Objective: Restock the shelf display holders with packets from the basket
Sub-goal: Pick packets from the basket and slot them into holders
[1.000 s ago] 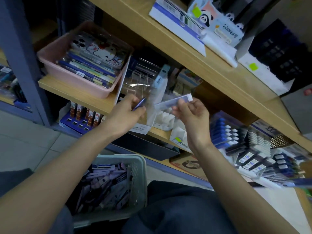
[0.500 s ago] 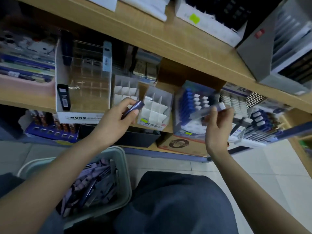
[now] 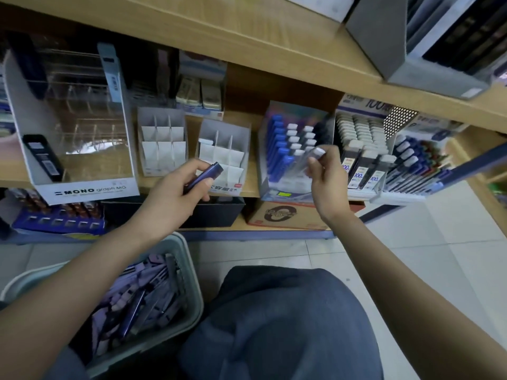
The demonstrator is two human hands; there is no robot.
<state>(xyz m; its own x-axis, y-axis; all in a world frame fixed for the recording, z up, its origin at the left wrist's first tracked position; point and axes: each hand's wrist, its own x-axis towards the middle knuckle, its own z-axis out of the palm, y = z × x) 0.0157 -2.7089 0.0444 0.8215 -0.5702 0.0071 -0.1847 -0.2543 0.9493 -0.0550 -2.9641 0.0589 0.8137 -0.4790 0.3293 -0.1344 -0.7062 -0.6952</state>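
At the front edge of the shelf (image 3: pixel 253 163), my left hand (image 3: pixel 175 197) grips a dark blue packet (image 3: pixel 210 173) before an empty white divided holder (image 3: pixel 222 149). My right hand (image 3: pixel 326 185) pinches a clear, white-capped packet (image 3: pixel 311 159) at the neighbouring blue-packet holder (image 3: pixel 277 149). The grey basket (image 3: pixel 192 272), heaped with packets, sits below my left arm.

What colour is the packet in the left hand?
Dark blue packet, gripped by the left hand; head view.
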